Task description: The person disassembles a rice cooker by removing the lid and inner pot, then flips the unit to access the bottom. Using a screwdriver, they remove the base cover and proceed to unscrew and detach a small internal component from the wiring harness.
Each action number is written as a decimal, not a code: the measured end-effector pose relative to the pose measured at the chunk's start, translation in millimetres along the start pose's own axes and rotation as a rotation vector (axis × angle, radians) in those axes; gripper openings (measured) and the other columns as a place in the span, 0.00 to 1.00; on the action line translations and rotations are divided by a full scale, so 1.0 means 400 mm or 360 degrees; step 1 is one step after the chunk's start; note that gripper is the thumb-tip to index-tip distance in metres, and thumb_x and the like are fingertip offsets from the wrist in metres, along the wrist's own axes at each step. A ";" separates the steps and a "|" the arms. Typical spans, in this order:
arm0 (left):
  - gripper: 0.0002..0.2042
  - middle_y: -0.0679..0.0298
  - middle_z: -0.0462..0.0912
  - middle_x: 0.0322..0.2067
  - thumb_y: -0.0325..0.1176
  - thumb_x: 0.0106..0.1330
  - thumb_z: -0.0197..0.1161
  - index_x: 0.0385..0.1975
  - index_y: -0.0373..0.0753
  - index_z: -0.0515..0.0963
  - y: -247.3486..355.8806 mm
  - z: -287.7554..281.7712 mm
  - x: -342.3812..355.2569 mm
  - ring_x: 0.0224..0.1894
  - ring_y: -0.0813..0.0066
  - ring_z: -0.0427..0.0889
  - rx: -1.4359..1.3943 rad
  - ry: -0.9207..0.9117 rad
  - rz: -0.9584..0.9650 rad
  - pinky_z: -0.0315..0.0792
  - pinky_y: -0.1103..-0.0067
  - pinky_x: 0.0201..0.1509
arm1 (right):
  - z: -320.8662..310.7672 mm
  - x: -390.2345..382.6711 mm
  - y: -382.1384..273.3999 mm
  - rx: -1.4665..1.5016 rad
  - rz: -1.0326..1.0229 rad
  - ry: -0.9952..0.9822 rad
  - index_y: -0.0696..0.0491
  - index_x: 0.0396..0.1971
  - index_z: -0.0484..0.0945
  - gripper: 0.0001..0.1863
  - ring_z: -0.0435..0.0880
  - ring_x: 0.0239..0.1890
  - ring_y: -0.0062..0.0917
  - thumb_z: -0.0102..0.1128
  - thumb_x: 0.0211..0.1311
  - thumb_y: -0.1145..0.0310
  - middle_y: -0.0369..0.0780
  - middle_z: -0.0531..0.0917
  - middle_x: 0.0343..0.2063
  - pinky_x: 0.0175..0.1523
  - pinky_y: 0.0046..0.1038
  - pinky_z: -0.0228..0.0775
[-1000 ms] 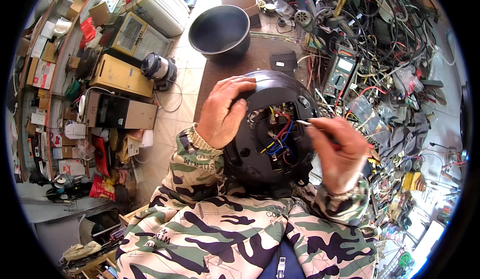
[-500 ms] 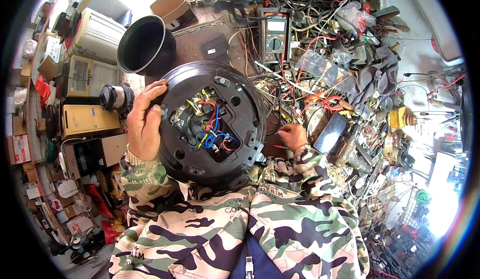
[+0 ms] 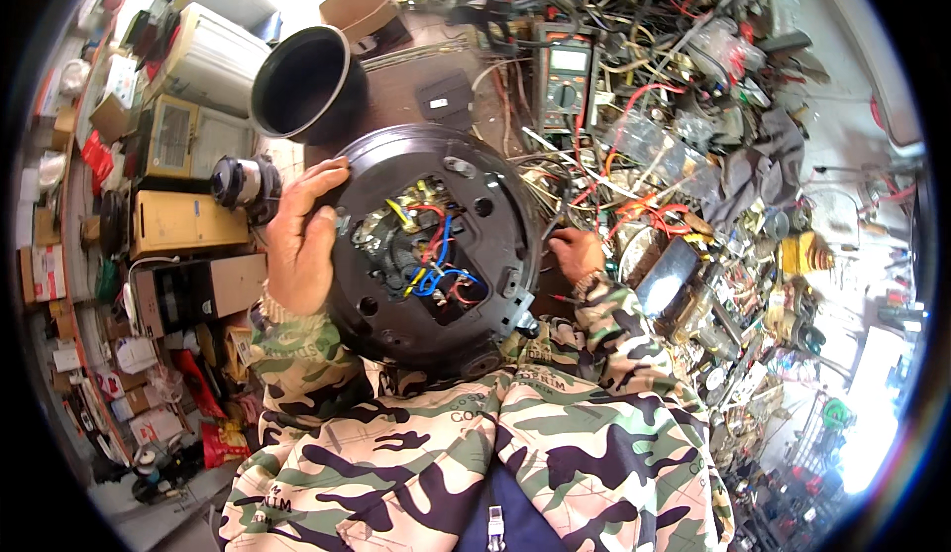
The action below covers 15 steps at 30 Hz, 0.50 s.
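A round black appliance body, probably a rice cooker's, rests upside down in front of me. Its underside opening shows blue, red and yellow wires. My left hand grips its left rim, the thumb over the edge and the fingers along the side. Close to the right rim, my right hand is closed with fingers bent; what they hold, if anything, is too small to make out. A red test probe tip lies just below that hand. Beyond the body stands a multimeter with a lit screen.
A black inner pot and a dark vented plate sit on the far side of the brown bench. Tangled cables, red-handled pliers and a shiny dark slab crowd the right. A black-and-silver cylinder stands left.
The view has shifted slightly, so most things appear a little farther right. My right hand has come nearer the body's rim. My left hand keeps its hold.
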State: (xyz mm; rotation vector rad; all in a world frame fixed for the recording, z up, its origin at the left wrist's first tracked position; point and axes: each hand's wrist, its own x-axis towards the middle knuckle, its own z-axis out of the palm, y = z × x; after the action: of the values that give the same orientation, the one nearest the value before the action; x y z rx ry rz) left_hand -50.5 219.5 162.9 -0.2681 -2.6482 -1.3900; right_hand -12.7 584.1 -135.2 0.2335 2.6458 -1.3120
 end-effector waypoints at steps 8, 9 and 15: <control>0.17 0.53 0.84 0.58 0.23 0.69 0.53 0.54 0.32 0.81 -0.003 -0.006 0.009 0.66 0.57 0.78 -0.0009 0.0036 0.0077 0.66 0.67 0.74 | -0.345 -0.057 -0.487 0.0030 -0.0459 0.0769 0.58 0.38 0.88 0.05 0.83 0.26 0.29 0.72 0.64 0.75 0.43 0.86 0.27 0.32 0.30 0.74; 0.17 0.53 0.84 0.58 0.23 0.69 0.53 0.55 0.32 0.81 -0.007 -0.005 0.012 0.65 0.57 0.78 -0.0013 0.0038 0.0081 0.67 0.67 0.74 | -0.366 -0.081 -0.558 0.0039 -0.0495 0.0657 0.56 0.38 0.88 0.05 0.78 0.24 0.25 0.73 0.63 0.74 0.40 0.83 0.25 0.30 0.28 0.71; 0.18 0.51 0.84 0.58 0.22 0.67 0.54 0.55 0.32 0.82 -0.012 -0.010 -0.001 0.64 0.56 0.79 -0.0031 0.0133 0.0003 0.68 0.67 0.73 | -0.252 -0.090 -0.817 -0.0214 -0.1508 -0.0217 0.51 0.40 0.80 0.12 0.84 0.25 0.38 0.70 0.56 0.74 0.40 0.77 0.26 0.28 0.40 0.75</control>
State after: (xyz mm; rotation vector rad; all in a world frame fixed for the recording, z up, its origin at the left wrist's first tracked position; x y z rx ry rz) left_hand -50.9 213.6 161.3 -0.2099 -2.5681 -1.3951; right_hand -58.2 466.8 185.0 -1.2085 2.7615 -1.2367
